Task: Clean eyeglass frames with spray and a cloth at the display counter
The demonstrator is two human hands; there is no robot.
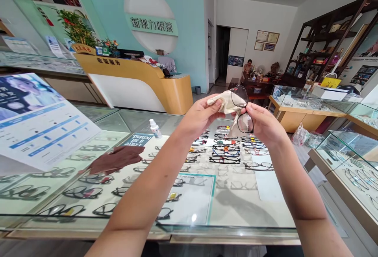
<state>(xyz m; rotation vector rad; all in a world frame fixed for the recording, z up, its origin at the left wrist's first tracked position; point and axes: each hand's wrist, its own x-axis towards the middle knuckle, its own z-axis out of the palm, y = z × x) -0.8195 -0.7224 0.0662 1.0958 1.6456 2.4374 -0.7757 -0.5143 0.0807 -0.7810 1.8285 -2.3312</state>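
I hold a pair of thin black-rimmed glasses (240,107) up in front of me, above the glass display counter (236,213). My right hand (262,123) pinches the frame near its lower lens. My left hand (199,115) is closed on a beige cleaning cloth (224,103), which is pressed around the upper lens. Both forearms reach up from the bottom of the view.
Under the counter glass lie several rows of eyeglass frames (224,152). On top sit a small white spray bottle (154,128), a brown cloth (116,159) and a slanted printed poster (35,123). A yellow reception desk (141,84) stands behind. Another person (248,67) sits far back.
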